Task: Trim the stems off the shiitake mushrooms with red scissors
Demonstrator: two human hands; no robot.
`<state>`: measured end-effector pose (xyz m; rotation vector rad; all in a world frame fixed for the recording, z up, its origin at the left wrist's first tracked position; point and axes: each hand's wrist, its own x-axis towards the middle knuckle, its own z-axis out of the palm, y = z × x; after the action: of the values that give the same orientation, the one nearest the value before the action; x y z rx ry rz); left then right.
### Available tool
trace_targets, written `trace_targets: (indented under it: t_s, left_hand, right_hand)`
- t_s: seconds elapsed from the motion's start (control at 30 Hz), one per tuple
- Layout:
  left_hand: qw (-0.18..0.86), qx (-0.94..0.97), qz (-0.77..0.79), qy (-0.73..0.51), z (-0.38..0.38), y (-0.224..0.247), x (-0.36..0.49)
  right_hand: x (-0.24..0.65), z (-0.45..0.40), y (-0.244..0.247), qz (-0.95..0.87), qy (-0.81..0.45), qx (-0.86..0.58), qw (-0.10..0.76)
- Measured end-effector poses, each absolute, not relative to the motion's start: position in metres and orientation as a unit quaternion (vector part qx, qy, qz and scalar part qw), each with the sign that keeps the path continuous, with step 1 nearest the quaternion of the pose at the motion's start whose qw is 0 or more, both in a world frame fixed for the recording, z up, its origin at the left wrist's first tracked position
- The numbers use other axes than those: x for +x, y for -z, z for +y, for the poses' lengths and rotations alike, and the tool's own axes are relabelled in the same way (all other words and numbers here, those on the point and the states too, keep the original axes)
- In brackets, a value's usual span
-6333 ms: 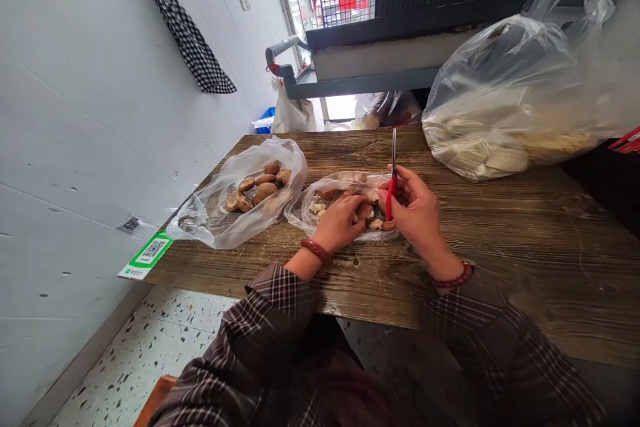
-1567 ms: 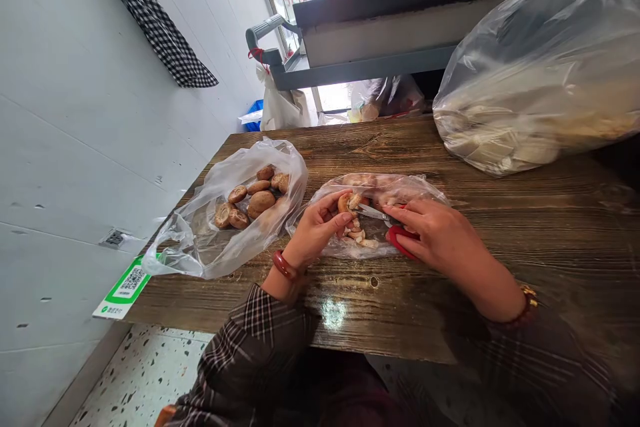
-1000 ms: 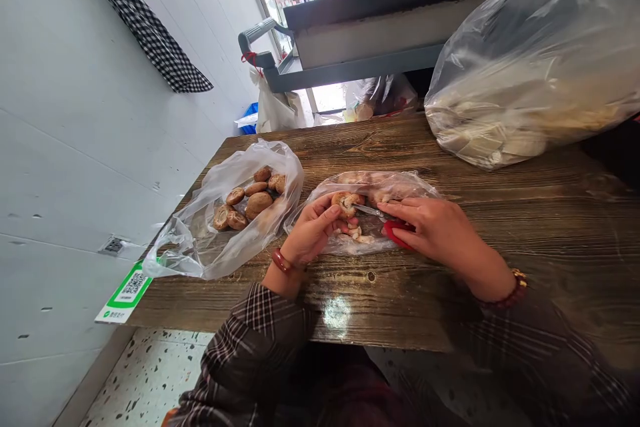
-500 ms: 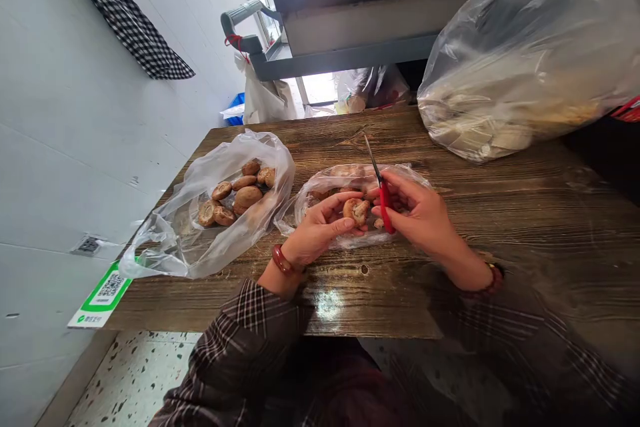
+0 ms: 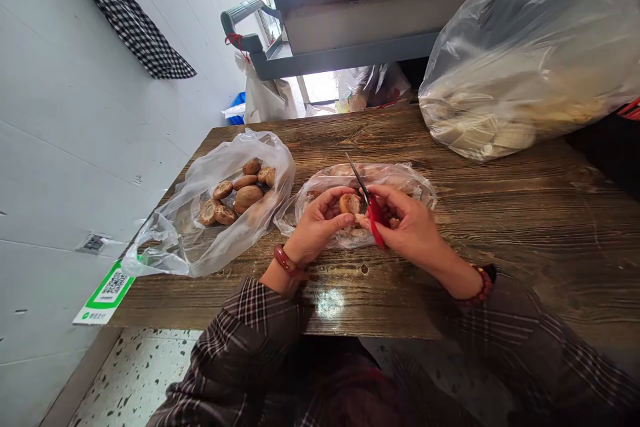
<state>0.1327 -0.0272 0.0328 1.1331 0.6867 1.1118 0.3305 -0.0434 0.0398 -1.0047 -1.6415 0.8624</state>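
1 brown mushroom (image 5: pixel 350 204) is pinched in the left hand (image 5: pixel 320 221) above an open plastic bag (image 5: pixel 320 181); red-handled scissors (image 5: pixel 379 217) are held in the right hand (image 5: pixel 407 223). At left, a bag of mushrooms (image 5: pixel 273 197) rests on the table (image 5: pixel 500 213).

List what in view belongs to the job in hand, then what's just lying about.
In the job:
Left hand, holding a mushroom
Right hand, holding red-handled scissors
Thin bag beneath the hands
Brown mushrooms in the left-hand bag

Just there:
Big clear bag at right
Green-edged QR card
Checked cloth at the wall
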Motion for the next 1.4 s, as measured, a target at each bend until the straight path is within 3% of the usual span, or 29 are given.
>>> trace_targets:
  t_s: [0.1, 0.3, 0.57, 0.77, 0.93, 1.03, 1.17, 1.4]
  left_hand:
    - [0.666, 0.483, 0.309, -0.478, -0.028, -0.037, 0.129]
    - [0.700, 0.458, 0.295, -0.462, -0.031, -0.052, 0.126]
    - [0.688, 0.439, 0.340, -0.467, -0.032, -0.048, 0.129]
    - [0.548, 0.486, 0.436, -0.523, -0.039, -0.062, 0.109]
    - [0.270, 0.550, 0.556, -0.562, -0.020, -0.083, 0.047]
    - [0.137, 0.572, 0.642, -0.492, -0.004, -0.086, 0.009]
    - [0.119, 0.604, 0.689, -0.383, -0.002, -0.080, -0.016]
    - [0.134, 0.640, 0.582, -0.484, -0.021, -0.080, 0.031]
  right_hand:
    - [0.335, -0.043, -0.043, -0.656, -0.354, -0.421, 0.517]
    - [0.350, -0.033, -0.042, -0.664, -0.221, -0.491, 0.520]
    - [0.355, -0.031, -0.035, -0.636, -0.209, -0.512, 0.538]
    - [0.357, -0.033, -0.032, -0.629, -0.220, -0.499, 0.555]
    - [0.356, -0.033, -0.033, -0.628, -0.225, -0.491, 0.560]
    - [0.356, -0.031, -0.033, -0.622, -0.221, -0.494, 0.566]
    - [0.356, -0.030, -0.034, -0.607, -0.229, -0.484, 0.588]
    - [0.357, -0.023, -0.033, -0.605, -0.238, -0.463, 0.602]
